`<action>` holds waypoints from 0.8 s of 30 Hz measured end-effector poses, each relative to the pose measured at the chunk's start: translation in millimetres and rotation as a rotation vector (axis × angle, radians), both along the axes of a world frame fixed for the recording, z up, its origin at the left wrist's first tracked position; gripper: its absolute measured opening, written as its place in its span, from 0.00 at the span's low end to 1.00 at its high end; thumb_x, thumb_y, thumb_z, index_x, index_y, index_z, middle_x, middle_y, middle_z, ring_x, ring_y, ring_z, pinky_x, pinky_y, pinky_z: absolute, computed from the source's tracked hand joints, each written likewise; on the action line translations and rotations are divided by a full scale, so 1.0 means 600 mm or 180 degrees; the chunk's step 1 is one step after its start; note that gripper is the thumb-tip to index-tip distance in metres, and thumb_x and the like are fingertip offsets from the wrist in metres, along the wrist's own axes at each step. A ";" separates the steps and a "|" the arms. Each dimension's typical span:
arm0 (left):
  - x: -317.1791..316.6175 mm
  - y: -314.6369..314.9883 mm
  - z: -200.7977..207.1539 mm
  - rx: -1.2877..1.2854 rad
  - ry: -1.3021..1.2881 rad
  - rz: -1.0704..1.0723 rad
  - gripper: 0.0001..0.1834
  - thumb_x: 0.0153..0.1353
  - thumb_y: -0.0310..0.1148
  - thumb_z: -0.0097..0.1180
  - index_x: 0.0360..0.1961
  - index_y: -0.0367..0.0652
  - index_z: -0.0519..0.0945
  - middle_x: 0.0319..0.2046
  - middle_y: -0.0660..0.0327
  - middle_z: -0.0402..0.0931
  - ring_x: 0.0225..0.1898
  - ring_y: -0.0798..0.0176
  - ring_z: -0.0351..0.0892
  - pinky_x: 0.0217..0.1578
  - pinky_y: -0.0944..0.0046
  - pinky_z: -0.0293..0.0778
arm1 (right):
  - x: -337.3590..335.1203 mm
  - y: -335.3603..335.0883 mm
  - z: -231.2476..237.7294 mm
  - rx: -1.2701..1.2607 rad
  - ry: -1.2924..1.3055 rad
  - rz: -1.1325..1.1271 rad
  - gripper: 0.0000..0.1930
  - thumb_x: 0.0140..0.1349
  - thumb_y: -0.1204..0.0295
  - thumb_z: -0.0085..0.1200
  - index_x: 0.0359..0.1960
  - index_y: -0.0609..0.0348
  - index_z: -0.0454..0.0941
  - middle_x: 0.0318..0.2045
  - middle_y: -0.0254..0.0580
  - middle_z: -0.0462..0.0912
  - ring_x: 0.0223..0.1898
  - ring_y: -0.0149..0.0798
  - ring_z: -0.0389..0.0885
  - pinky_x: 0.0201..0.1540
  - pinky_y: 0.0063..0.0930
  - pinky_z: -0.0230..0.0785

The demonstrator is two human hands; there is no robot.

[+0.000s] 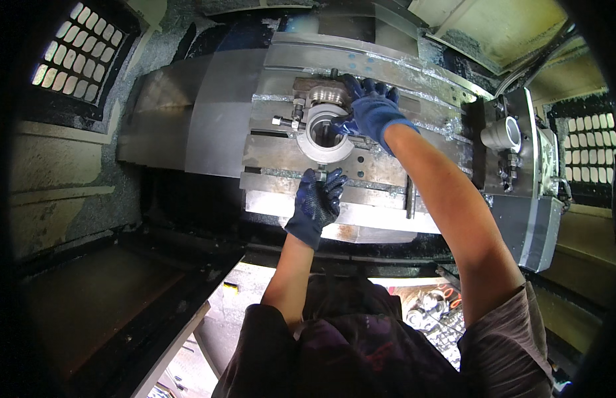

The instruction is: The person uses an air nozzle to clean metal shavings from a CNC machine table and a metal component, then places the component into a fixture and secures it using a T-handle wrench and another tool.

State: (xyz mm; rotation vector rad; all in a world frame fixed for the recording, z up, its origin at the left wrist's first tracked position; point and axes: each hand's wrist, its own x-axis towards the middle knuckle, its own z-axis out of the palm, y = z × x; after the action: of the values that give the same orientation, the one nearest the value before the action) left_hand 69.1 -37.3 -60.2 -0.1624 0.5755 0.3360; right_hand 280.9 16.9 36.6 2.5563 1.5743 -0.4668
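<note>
A pale metal ring-shaped part (326, 152) sits in a fixture on the slotted machine table (275, 151), its round bore facing up. My right hand (374, 113), in a dark blue coated glove, is spread over the fixture's right side. Its thumb reaches to the rim of the bore, and its fingers stretch toward the metal block (311, 85) behind the ring. Just in front of the ring, my gloved left hand (317, 204) is closed with fingertips around a small metal cylindrical piece (321, 175). Whether that piece is attached to the fixture I cannot tell.
A bolt-like clamp (281, 122) sticks out left of the ring. At the right end of the table, a second fixture (528, 136) holds a pale metal cup-shaped part (501, 134). Metal chips lie on the table. A dark machine edge (188, 282) runs along the near left.
</note>
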 end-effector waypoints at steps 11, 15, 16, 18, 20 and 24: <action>0.020 -0.076 0.017 0.3409 0.2486 0.0570 0.23 0.61 0.36 0.55 0.56 0.42 0.71 0.41 0.53 0.78 0.37 0.57 0.78 0.34 0.64 0.74 | 0.001 0.005 -0.002 -0.0157 -0.0225 0.0062 0.57 0.41 0.32 0.58 0.71 0.35 0.41 0.71 0.52 0.44 0.71 0.62 0.41 0.68 0.62 0.32; -0.005 -0.144 0.027 0.5674 0.1669 -0.1420 0.21 0.54 0.32 0.61 0.50 0.41 0.76 0.44 0.48 0.78 0.42 0.52 0.79 0.44 0.58 0.74 | -0.002 -0.001 -0.001 -0.0109 -0.0058 0.0003 0.58 0.41 0.34 0.59 0.71 0.37 0.41 0.71 0.53 0.45 0.71 0.62 0.39 0.68 0.60 0.31; -0.002 -0.136 0.060 0.5927 0.1904 -0.1482 0.19 0.53 0.28 0.61 0.48 0.40 0.78 0.43 0.50 0.79 0.41 0.57 0.80 0.44 0.61 0.75 | 0.000 0.002 0.007 -0.0106 -0.0038 -0.0024 0.58 0.41 0.34 0.60 0.71 0.37 0.41 0.71 0.53 0.45 0.71 0.62 0.39 0.69 0.60 0.31; 0.001 -0.127 0.095 0.5215 0.2452 -0.0673 0.16 0.55 0.23 0.59 0.47 0.36 0.78 0.41 0.55 0.80 0.39 0.64 0.79 0.43 0.67 0.75 | -0.003 0.002 0.011 -0.0146 -0.0092 0.0011 0.57 0.42 0.35 0.60 0.71 0.37 0.41 0.71 0.53 0.45 0.71 0.61 0.39 0.69 0.60 0.31; 0.005 -0.096 0.097 0.4467 0.2884 0.0695 0.24 0.59 0.20 0.54 0.58 0.33 0.68 0.42 0.56 0.78 0.34 0.68 0.76 0.38 0.71 0.74 | 0.000 0.001 0.002 -0.0063 -0.0119 0.0047 0.57 0.42 0.35 0.60 0.71 0.37 0.41 0.71 0.53 0.44 0.71 0.61 0.39 0.69 0.60 0.31; 0.025 -0.074 0.069 0.5363 0.4059 -0.0693 0.31 0.59 0.31 0.55 0.63 0.37 0.61 0.47 0.46 0.74 0.29 0.60 0.76 0.33 0.63 0.75 | -0.003 0.000 0.002 -0.0073 -0.0137 0.0010 0.56 0.43 0.35 0.59 0.71 0.36 0.41 0.71 0.53 0.44 0.71 0.61 0.39 0.68 0.61 0.31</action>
State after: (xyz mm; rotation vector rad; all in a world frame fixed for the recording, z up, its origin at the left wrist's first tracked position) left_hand 83.9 -81.8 -19.0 1.8511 1.3381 0.5952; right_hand 279.2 16.8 37.5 2.5290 1.5496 -0.4242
